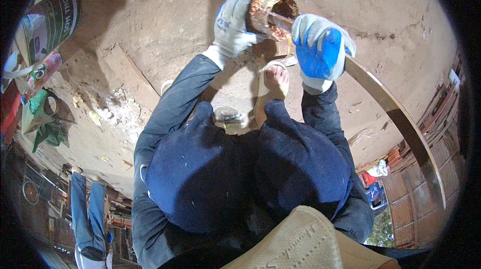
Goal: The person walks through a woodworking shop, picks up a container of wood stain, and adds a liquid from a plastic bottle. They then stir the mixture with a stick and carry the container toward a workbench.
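My left hand, in a grey and blue work glove, is closed around the side of a rusty tin can. The can lies tilted, its dark open mouth facing right. In a matching glove, my right hand grips a long flat wooden strip with curled fingers. One end of the strip reaches into the can's mouth. The other end runs past my right arm to the lower right. How deep the tip goes inside the can is hidden.
Below the can, my sandaled foot rests on the dirt floor. A thin board lies left of my arm. Sacks and a green bag sit far left. Another person's legs show lower left; stacked wood lies right.
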Demonstrator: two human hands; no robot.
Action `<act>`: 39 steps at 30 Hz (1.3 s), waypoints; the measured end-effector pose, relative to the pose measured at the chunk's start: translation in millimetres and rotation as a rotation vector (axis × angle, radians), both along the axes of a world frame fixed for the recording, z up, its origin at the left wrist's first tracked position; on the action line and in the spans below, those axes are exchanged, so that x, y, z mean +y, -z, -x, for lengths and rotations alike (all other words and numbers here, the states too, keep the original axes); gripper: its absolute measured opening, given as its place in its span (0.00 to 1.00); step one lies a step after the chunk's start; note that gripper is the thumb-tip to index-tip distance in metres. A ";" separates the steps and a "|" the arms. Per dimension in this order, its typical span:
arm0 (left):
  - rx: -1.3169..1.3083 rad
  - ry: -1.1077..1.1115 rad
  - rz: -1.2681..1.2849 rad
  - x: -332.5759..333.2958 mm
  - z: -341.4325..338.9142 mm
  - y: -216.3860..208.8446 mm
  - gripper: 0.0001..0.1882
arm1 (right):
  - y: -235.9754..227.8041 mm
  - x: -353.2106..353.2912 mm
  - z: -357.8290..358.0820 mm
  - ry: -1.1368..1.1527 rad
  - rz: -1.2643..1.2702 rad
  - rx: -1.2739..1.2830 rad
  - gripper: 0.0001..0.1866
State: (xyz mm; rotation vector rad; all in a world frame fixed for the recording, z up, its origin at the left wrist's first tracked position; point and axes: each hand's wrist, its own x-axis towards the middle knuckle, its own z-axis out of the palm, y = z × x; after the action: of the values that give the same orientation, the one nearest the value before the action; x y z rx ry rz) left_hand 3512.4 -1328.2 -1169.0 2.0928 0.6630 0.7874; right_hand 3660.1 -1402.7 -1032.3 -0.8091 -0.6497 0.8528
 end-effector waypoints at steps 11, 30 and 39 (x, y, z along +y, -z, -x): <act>-0.016 0.141 -0.006 26.4 -5.4 -5.7 0.52 | 6.0 13.4 -2.0 0.041 0.157 -0.294 0.20; 0.031 0.238 -0.011 38.8 -12.2 -16.4 0.46 | 11.0 3.3 -12.5 0.002 0.095 -0.244 0.21; 0.110 0.193 0.036 36.7 -18.1 -28.0 0.48 | 9.4 -8.3 -10.8 -0.028 0.167 -0.077 0.22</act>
State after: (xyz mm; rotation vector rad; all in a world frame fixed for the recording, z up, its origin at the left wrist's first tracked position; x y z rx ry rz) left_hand 3530.6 -1291.5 -1141.1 2.1407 0.5201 0.5523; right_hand 3670.9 -1411.0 -1041.7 -0.9895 -0.6649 0.9133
